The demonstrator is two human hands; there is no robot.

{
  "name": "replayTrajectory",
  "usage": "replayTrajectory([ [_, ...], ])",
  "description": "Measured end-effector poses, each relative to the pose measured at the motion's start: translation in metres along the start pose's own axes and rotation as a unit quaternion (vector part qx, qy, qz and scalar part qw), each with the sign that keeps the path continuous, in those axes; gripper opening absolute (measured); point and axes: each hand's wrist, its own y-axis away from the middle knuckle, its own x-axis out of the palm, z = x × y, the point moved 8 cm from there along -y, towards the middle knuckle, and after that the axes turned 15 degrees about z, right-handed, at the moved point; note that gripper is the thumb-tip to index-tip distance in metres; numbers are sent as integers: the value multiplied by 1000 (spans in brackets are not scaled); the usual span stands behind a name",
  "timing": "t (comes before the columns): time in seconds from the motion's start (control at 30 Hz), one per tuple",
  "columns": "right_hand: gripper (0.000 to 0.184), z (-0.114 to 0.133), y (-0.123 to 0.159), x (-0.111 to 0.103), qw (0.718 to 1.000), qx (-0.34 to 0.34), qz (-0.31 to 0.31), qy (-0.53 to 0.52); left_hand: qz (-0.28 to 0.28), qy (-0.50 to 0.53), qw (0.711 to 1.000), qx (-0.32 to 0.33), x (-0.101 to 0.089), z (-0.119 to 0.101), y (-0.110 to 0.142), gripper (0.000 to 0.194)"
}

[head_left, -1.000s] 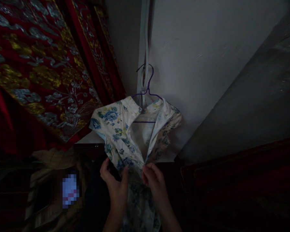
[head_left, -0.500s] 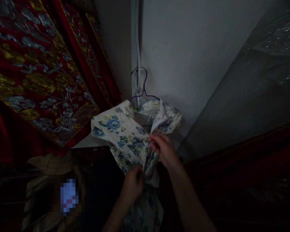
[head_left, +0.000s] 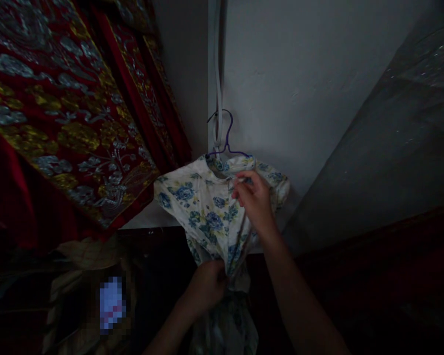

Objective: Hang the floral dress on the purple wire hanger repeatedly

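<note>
A white dress with blue flowers and green leaves [head_left: 214, 217] hangs from a purple wire hanger [head_left: 227, 148]. It has short sleeves, and its front edges meet up to the neckline. My left hand [head_left: 209, 283] is closed on the lower front of the bodice, pulling the cloth taut into a point. At the neckline, my right hand [head_left: 255, 199] has its fingers curled in a pinch against the front edge. Any small fastening between those fingertips is too dark and small to make out. Below my left hand, the skirt [head_left: 225, 325] falls into shadow.
A white cord [head_left: 219, 74] runs down the pale wall [head_left: 299, 64] to the hanger's hook. Red cloth with gold and silver embroidery [head_left: 77, 133] hangs at left. Clear plastic sheeting [head_left: 403, 128] covers the right side. A woven basket [head_left: 89, 254] stands low at left.
My right hand has moved up the dress front from mid-chest to the neckline. The front, which gaped in a V, is now drawn together. My left hand keeps its hold lower down.
</note>
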Motion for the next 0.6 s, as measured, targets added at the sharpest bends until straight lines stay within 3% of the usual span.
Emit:
replayTrajectory([
  [0.07, 29, -11, -4, 0, 998, -26, 15, 63, -1, -6, 1000, 3, 5, -1, 1, 28],
  [0.13, 21, -17, -7, 1, 992, -32, 44, 115, -6, -16, 1000, 8, 5, -3, 2, 24],
  [0.2, 16, -16, -7, 1, 989, -31, 53, 136, -50, -29, 998, 24, -11, -16, 4, 18],
  [0.3, 16, -3, -1, 2, 988, -41, 68, 129, -232, -33, 966, 106, -74, -62, 22, 22],
  [0.37, 15, 10, 4, 6, 986, -47, 93, 129, -338, -48, 917, 206, -118, -108, 39, 35],
  [0.4, 14, 16, 6, 8, 984, -47, 105, 133, -364, -79, 891, 260, -134, -133, 46, 37],
  [0.5, 11, 27, 11, 12, 979, -36, 134, 152, -335, -186, 864, 325, -158, -187, 45, 29],
  [0.6, 9, 28, 13, 12, 982, -36, 129, 136, -309, -236, 865, 317, -162, -204, 39, 15],
])
